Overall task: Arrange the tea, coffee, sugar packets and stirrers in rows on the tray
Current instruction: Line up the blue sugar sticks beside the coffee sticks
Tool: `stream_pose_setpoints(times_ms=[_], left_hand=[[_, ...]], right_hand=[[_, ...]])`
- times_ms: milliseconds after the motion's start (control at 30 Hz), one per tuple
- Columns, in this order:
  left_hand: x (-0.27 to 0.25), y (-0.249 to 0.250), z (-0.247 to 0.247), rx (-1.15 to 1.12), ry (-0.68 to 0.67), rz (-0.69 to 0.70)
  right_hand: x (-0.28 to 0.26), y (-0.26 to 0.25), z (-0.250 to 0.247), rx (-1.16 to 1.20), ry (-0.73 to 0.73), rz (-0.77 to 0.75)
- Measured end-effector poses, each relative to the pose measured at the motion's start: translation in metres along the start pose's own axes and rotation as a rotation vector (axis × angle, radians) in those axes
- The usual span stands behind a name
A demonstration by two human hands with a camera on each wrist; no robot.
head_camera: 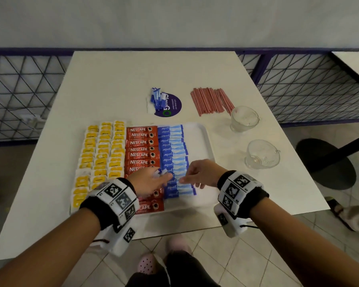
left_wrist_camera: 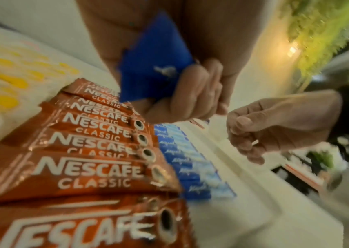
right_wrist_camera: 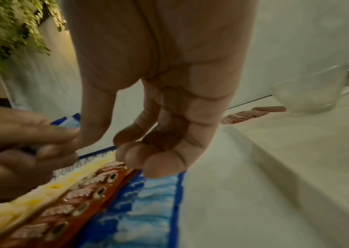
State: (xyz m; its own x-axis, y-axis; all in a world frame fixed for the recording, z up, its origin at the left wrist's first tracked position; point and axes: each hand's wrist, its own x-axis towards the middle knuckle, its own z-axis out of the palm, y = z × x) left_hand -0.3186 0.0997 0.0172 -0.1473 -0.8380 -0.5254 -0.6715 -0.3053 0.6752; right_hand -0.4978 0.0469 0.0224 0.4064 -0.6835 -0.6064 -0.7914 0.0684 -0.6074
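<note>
A white tray (head_camera: pixel 199 141) holds rows of yellow tea packets (head_camera: pixel 104 154), red Nescafe coffee sticks (head_camera: pixel 141 150) and blue Equal sugar packets (head_camera: pixel 174 150). My left hand (head_camera: pixel 160 180) hovers over the near end of the coffee and sugar rows and grips a few blue sugar packets (left_wrist_camera: pixel 154 67). My right hand (head_camera: pixel 192 178) is just right of it, above the sugar row, with its thumb reaching toward the left hand. Its other fingers (right_wrist_camera: pixel 154 164) are loosely curled and hold nothing. More loose sugar packets (head_camera: pixel 158 98) and the red stirrers (head_camera: pixel 211 100) lie on the table beyond the tray.
Two glass cups (head_camera: pixel 245 119) (head_camera: pixel 262 154) stand right of the tray. A round purple sticker (head_camera: pixel 173 106) lies under the loose sugar pile. The tray's right strip is bare. A railing runs behind the table, and a second table (head_camera: pixel 352 63) is at far right.
</note>
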Motion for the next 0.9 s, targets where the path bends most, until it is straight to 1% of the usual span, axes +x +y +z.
stream_pose_setpoints(times_ms=[67,200,267,333,400,533,667,800,900], left_hand=[[0.001,-0.001,-0.006,-0.348,0.024,-0.048],[0.003,0.007,-0.012,-0.951,0.242,-0.060],[0.005,0.010,-0.014,-1.191,0.326,-0.056],[0.005,0.010,-0.017,-1.346,0.370,-0.063],[0.004,0.006,-0.019,-1.429,0.373,-0.069],[-0.008,0.000,-0.021,-1.536,0.314,-0.094],[-0.017,-0.003,-0.018,-1.475,0.307,-0.108],[-0.022,-0.010,-0.009,-1.427,0.200,-0.108],[-0.024,-0.014,-0.006,-1.414,0.145,-0.071]], right_hand=[[-0.003,-0.015,0.005,0.059,-0.045,-0.057],[-0.002,-0.038,0.030,0.226,-0.140,-0.086],[-0.001,-0.046,0.040,0.281,-0.167,-0.096],[0.001,-0.052,0.044,0.310,-0.155,-0.111],[0.001,-0.056,0.046,0.367,-0.153,-0.116],[0.002,-0.058,0.051,0.472,-0.177,-0.100],[0.000,-0.061,0.057,0.674,-0.222,-0.073],[0.000,-0.066,0.063,0.734,-0.168,-0.078],[0.000,-0.065,0.068,0.631,-0.089,-0.074]])
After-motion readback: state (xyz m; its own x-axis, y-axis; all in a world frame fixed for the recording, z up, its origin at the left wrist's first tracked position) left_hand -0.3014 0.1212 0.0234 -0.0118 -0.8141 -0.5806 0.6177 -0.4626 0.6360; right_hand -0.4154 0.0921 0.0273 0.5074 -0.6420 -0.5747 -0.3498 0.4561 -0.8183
